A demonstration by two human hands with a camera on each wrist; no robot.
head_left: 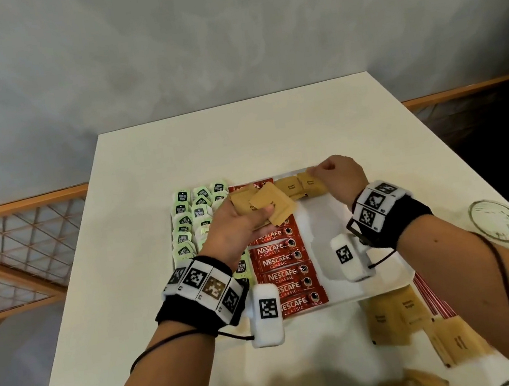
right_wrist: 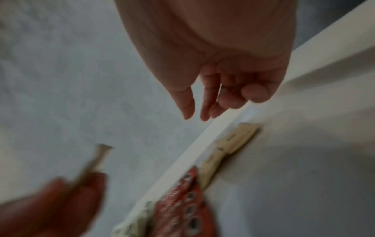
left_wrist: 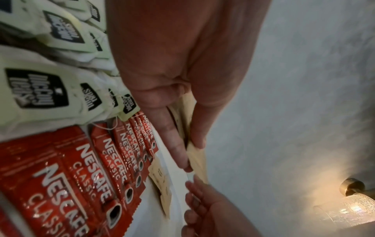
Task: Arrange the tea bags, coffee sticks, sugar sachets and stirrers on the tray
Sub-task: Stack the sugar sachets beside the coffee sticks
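We find the left hand (head_left: 231, 228) pinching a small fan of brown sugar sachets (head_left: 265, 206) between thumb and fingers, held above the red coffee sticks (head_left: 284, 262), which lie in a column directly beneath the grip. To the left of that grip the green tea bags (head_left: 192, 216) sit in rows on the white tray (head_left: 329, 247). The right hand (head_left: 337, 176) is beyond and to the right of the held fan, over the tray's far edge, fingers loosely curled; in the right wrist view they hold nothing. Just beside its fingertips lie 2 placed sachets (head_left: 299, 186) (flat, touching each other). More loose sachets (head_left: 394, 315) rest on the table (head_left: 238, 136), well behind the right wrist.
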